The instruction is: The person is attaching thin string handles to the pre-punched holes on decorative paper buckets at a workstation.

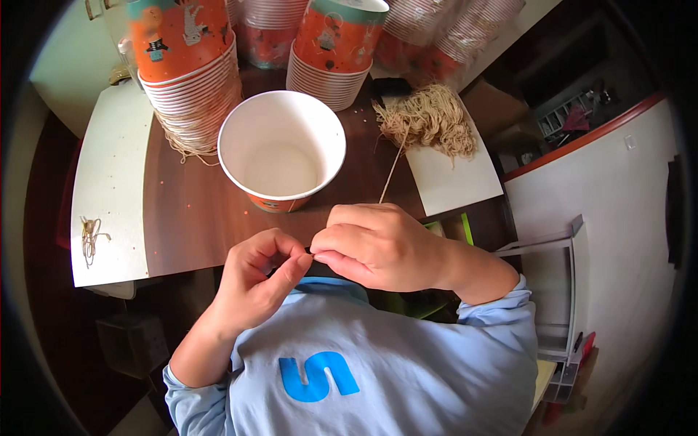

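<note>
Here come the hands, together at the worktop's [189, 225] near edge: the left hand [265, 280] pinches thumb against finger, meeting the right hand's [385, 247] closed fingertips, both clamped on string [392, 171], its end mostly hidden. Up from the right hand the line runs taut to a shaggy tan bundle [432, 120] at the far right! Just beyond the hands stands an upright open tub [282, 109], white inside, with orange tub stacks [185, 102] behind it.
</note>
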A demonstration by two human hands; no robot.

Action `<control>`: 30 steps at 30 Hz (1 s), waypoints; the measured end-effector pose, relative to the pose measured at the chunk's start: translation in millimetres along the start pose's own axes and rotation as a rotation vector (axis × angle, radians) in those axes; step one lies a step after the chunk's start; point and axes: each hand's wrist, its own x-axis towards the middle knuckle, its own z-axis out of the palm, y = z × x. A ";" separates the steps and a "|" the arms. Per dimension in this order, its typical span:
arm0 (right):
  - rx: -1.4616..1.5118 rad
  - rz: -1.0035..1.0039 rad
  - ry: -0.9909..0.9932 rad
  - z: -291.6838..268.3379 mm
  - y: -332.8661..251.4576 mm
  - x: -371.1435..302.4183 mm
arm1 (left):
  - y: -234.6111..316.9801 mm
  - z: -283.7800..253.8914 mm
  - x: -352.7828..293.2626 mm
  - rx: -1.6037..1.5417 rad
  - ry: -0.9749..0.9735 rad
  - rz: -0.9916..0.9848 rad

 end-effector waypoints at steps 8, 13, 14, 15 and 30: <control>0.069 0.042 0.038 18.2 -10.8 -2.2 | -15.8 -10.0 -17.7 -0.235 -0.007 -0.173; 0.162 0.135 0.076 34.3 -5.4 -13.4 | -19.6 -16.2 -22.4 -0.448 -0.008 -0.241; 0.197 0.140 0.110 39.2 -3.4 -16.4 | -24.5 -16.4 -23.6 -0.433 0.011 -0.235; 0.231 0.146 0.144 43.4 -1.3 -18.8 | -26.5 -16.6 -24.9 -0.369 0.016 -0.227; 0.040 -0.012 0.118 51.5 8.8 -22.5 | -20.9 -17.3 -21.6 -0.026 0.054 -0.199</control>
